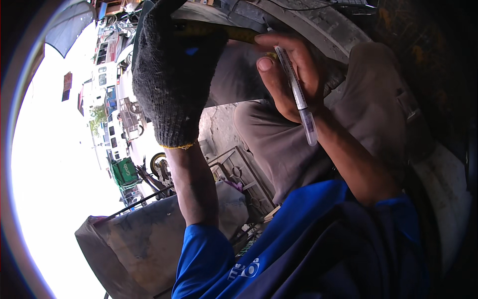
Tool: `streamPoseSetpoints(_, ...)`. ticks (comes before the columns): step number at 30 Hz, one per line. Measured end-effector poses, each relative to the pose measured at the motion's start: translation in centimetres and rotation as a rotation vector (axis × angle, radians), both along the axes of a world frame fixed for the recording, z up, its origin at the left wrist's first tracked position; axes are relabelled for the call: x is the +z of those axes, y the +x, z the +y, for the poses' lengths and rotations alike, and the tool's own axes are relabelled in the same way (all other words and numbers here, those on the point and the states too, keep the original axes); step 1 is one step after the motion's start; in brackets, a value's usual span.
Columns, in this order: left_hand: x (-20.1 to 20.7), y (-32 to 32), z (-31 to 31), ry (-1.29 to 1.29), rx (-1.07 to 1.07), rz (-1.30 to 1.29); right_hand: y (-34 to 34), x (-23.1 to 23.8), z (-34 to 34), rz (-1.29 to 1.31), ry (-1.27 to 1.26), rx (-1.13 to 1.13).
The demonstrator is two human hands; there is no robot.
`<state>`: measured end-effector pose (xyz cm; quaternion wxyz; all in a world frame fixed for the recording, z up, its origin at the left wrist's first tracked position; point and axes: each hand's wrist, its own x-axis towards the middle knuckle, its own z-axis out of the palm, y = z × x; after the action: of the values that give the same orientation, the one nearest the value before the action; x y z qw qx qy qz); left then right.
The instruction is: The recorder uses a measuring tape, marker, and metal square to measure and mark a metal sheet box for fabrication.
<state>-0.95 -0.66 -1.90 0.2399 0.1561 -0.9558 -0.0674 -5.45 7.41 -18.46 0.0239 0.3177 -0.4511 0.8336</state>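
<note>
My left hand (174, 79), in a dark knitted glove with a yellow cuff edge, is closed round a tape measure. Its yellow blade (241, 34) runs from the glove toward my bare right hand (306, 74). Most of the case is hidden in the glove; a small blue patch shows between the fingers. A slim clear pen (297, 92) is held in my right hand, its tip pointing up and its capped end toward my forearm. My right fingertips are at the blade's end; whether they press on it I cannot tell. Below lies a smooth grey sheet (236, 82).
My bent leg (279, 144) in grey-brown trousers is beneath the sheet. A metal frame with ring shapes (246, 174) and a worn, cloth-like cover (144, 244) are at lower left. Beyond is a bright street with parked vehicles, a motorcycle (159, 165) and a green box (124, 172).
</note>
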Motion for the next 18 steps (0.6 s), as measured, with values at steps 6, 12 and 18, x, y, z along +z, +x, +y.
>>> streamPoseSetpoints(6, 0.6, 0.8, 0.6, -0.079, 0.213, -0.125, 0.0, -0.2, -1.0, 0.121, -0.012, -0.083)
streamPoseSetpoints(12, 0.2, -0.5, 2.4, -0.270, 0.093, -0.052, -0.7, -1.2, -1.3, 0.354, 0.025, -0.149)
streamPoseSetpoints(18, 0.4, 1.0, -1.7, -0.390, 0.018, -0.125, 1.0, -1.5, -2.0, 0.064, -0.062, 0.094)
